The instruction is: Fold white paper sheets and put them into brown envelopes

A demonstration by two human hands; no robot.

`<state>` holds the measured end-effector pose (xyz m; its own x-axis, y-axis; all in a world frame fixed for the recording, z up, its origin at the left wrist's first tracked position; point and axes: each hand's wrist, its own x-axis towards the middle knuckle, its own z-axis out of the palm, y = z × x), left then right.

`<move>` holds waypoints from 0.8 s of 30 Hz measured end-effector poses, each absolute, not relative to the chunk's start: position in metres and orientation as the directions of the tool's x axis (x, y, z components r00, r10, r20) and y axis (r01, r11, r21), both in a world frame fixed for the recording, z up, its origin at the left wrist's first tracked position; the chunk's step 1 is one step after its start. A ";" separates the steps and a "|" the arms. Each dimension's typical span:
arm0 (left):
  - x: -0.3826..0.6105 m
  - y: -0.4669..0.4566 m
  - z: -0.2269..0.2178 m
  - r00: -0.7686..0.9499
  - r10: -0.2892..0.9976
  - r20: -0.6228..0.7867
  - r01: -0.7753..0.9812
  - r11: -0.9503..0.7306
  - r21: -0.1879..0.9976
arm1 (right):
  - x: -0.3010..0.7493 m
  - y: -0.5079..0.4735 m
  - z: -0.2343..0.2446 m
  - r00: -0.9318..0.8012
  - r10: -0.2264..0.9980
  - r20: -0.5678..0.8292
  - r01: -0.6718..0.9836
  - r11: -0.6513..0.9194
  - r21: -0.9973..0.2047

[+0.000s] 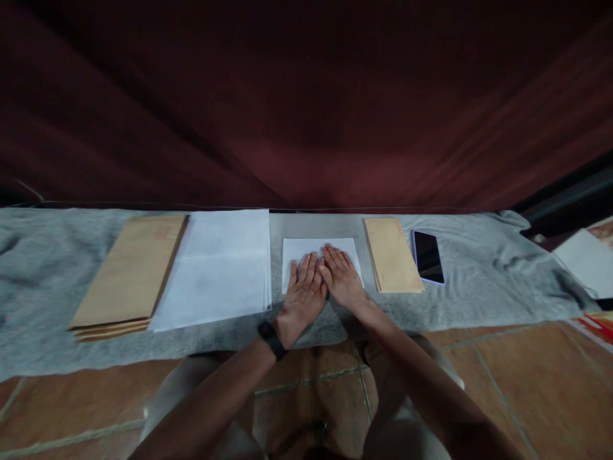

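Note:
A white sheet of paper (292, 248), looking folded, lies on the grey cloth in front of me. My left hand (306, 291) rests flat on its middle, fingers stretched out. Beside it, my right hand (341, 273) also presses flat on the paper, and the two hands touch at the thumbs. Neither hand grips anything. Left of the paper is a stack of larger white sheets (223, 262). Just to the right lie small brown envelopes (393, 255).
Several large brown envelopes (131, 268) are stacked at the left. A phone (428, 257) lies right of the small envelopes. The grey cloth (483, 275) covers a narrow surface, with a dark red curtain (306, 128) behind and a tiled floor (531, 377) below.

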<state>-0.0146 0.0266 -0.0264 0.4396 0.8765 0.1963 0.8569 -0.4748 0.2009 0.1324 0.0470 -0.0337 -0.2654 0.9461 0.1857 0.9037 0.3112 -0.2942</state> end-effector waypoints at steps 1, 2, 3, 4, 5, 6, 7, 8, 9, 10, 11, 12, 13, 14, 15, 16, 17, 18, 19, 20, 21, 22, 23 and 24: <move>-0.014 0.027 -0.026 0.431 0.881 0.193 0.858 -0.467 0.213 | 0.134 0.047 -0.035 -0.259 0.948 0.185 0.909 0.304 -0.286; -0.013 0.026 -0.026 0.425 0.885 0.189 0.859 -0.460 0.225 | 0.136 0.047 -0.035 -0.256 0.949 0.185 0.912 0.301 -0.279; -0.013 0.027 -0.025 0.420 0.889 0.184 0.859 -0.455 0.235 | 0.138 0.047 -0.036 -0.255 0.949 0.186 0.914 0.299 -0.274; -0.013 0.027 -0.024 0.418 0.891 0.178 0.859 -0.451 0.243 | 0.139 0.047 -0.035 -0.251 0.949 0.189 0.916 0.296 -0.270; -0.013 0.027 -0.024 0.419 0.891 0.173 0.858 -0.451 0.247 | 0.141 0.047 -0.035 -0.245 0.950 0.194 0.919 0.291 -0.267; -0.014 0.027 -0.023 0.424 0.890 0.169 0.856 -0.455 0.244 | 0.143 0.047 -0.035 -0.236 0.951 0.200 0.922 0.284 -0.263; -0.015 0.027 -0.022 0.430 0.887 0.168 0.855 -0.460 0.239 | 0.144 0.047 -0.035 -0.223 0.953 0.206 0.927 0.273 -0.258; -0.017 0.027 -0.021 0.435 0.884 0.169 0.854 -0.465 0.233 | 0.146 0.047 -0.036 -0.210 0.955 0.211 0.932 0.261 -0.252; -0.019 0.027 -0.021 0.440 0.881 0.172 0.853 -0.470 0.226 | 0.148 0.047 -0.036 -0.198 0.957 0.214 0.937 0.249 -0.245; -0.021 0.027 -0.020 0.444 0.879 0.174 0.853 -0.474 0.218 | 0.149 0.048 -0.036 -0.187 0.958 0.215 0.942 0.237 -0.237; -0.023 0.027 -0.020 0.445 0.878 0.177 0.854 -0.475 0.210 | 0.151 0.048 -0.037 -0.178 0.960 0.216 0.946 0.227 -0.230; -0.025 0.028 -0.021 0.442 0.879 0.179 0.858 -0.473 0.203 | 0.153 0.048 -0.037 -0.169 0.961 0.217 0.950 0.218 -0.223; -0.028 0.028 -0.021 0.435 0.882 0.183 0.862 -0.466 0.198 | 0.155 0.047 -0.037 -0.160 0.963 0.219 0.953 0.208 -0.218; -0.031 0.030 -0.022 0.423 0.886 0.188 0.868 -0.456 0.197 | 0.156 0.047 -0.038 -0.150 0.963 0.223 0.956 0.198 -0.214; -0.034 0.032 -0.023 0.405 0.893 0.196 0.876 -0.440 0.199 | 0.158 0.047 -0.038 -0.138 0.964 0.227 0.959 0.188 -0.212; -0.037 0.034 -0.024 0.379 0.902 0.206 0.885 -0.419 0.203 | 0.159 0.046 -0.038 -0.128 0.965 0.231 0.961 0.178 -0.211; -0.040 0.037 -0.025 0.350 0.911 0.220 0.895 -0.394 0.207 | 0.161 0.046 -0.038 -0.118 0.965 0.234 0.963 0.169 -0.210; -0.043 0.041 -0.025 0.319 0.918 0.235 0.906 -0.368 0.210 | 0.162 0.046 -0.038 -0.110 0.965 0.236 0.964 0.162 -0.209; -0.046 0.045 -0.025 0.287 0.924 0.252 0.916 -0.342 0.211 | 0.162 0.046 -0.038 -0.106 0.965 0.238 0.965 0.157 -0.209; -0.047 0.049 -0.024 0.257 0.928 0.269 0.924 -0.318 0.212 | 0.163 0.045 -0.038 -0.102 0.965 0.241 0.966 0.154 -0.210; -0.047 0.052 -0.023 0.237 0.929 0.285 0.929 -0.302 0.214 | 0.163 0.045 -0.038 -0.099 0.965 0.244 0.965 0.153 -0.211; -0.046 0.055 -0.021 0.230 0.926 0.299 0.929 -0.300 0.216 | 0.163 0.046 -0.039 -0.099 0.964 0.248 0.965 0.154 -0.213; -0.043 0.058 -0.019 0.237 0.921 0.309 0.925 -0.311 0.217 | 0.163 0.046 -0.039 -0.100 0.963 0.251 0.964 0.156 -0.214; -0.039 0.060 -0.017 0.258 0.913 0.315 0.918 -0.334 0.215 | 0.163 0.046 -0.039 -0.101 0.962 0.254 0.964 0.158 -0.214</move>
